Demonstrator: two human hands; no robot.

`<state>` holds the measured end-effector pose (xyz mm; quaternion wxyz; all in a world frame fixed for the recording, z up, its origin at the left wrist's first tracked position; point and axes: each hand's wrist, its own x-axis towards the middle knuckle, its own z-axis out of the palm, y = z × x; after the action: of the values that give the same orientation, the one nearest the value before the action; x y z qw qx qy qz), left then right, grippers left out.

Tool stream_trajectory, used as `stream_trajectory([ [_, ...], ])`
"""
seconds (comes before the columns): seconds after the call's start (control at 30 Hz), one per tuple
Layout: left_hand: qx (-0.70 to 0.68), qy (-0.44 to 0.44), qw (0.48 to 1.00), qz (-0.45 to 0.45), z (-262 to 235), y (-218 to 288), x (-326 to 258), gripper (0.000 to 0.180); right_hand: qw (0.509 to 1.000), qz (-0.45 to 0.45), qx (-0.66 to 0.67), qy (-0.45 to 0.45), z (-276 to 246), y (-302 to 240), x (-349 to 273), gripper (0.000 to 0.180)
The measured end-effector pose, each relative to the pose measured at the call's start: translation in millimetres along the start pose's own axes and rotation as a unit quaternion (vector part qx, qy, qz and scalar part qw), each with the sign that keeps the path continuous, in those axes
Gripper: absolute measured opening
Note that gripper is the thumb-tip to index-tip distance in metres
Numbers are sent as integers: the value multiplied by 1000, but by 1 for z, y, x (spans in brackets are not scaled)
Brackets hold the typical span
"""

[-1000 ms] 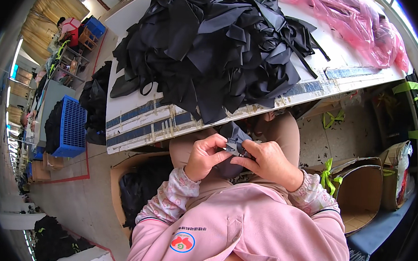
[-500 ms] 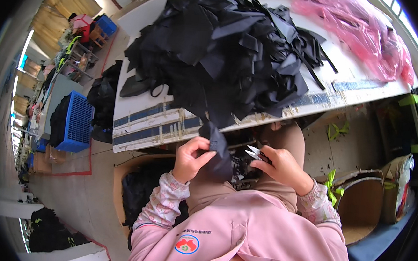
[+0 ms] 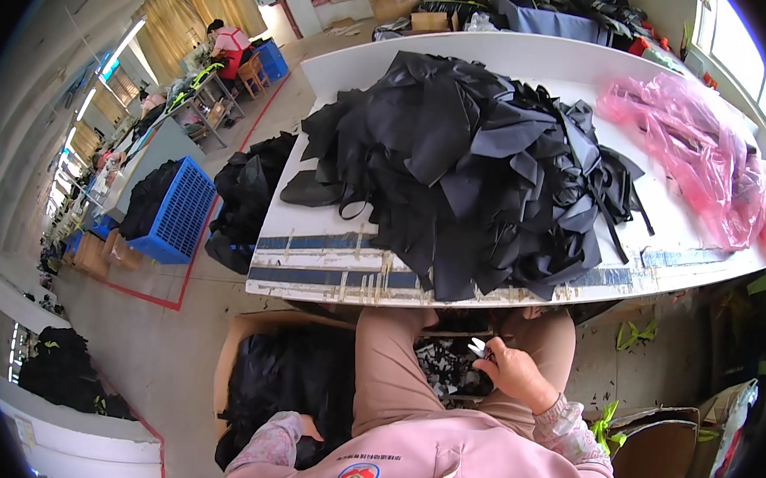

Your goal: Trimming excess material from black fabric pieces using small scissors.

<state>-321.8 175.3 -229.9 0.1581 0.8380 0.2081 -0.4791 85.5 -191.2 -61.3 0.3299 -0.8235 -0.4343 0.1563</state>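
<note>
My right hand (image 3: 517, 374) is closed around small thread snips (image 3: 479, 346), their pale blades sticking out past the fingers above my right thigh. Down at my left side, my left hand (image 3: 310, 428) is over a cardboard box (image 3: 226, 352) filled with black fabric pieces (image 3: 289, 370). Its fingers are mostly hidden against the dark cloth, so I cannot make out whether it holds anything. A large heap of black cut pieces (image 3: 459, 164) with straps lies on the white table (image 3: 311, 250) before me.
A pink plastic bag (image 3: 699, 163) lies at the table's right. Between my legs, scraps (image 3: 449, 368) cover the floor. An open cardboard box (image 3: 652, 453) stands on the right. Leftward are a blue crate (image 3: 176, 211) and a person seated farther off (image 3: 228, 46).
My left hand has gone from holding a black fabric piece before my lap down to the box at my left. My view has tilted up; the snips remain in my right hand.
</note>
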Motion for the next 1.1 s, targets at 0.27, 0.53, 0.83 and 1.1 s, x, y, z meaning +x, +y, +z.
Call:
stream_trajectory([
  [0.27, -199, 361, 896, 167, -251, 58, -16, 22, 997, 43, 32, 49, -3, 4, 15, 31],
  [0.53, -233, 558, 728, 322, -431, 208, 16, 42, 996, 67, 55, 30, 3, 18, 18, 27],
  [0.83, -84, 683, 668, 283, -516, 262, 55, 9, 994, 52, 88, 35, 6, 20, 11, 23],
  [1.1, -234, 563, 676, 414, -382, 275, -27, 14, 939, 118, 314, 75, -4, 23, 17, 17],
])
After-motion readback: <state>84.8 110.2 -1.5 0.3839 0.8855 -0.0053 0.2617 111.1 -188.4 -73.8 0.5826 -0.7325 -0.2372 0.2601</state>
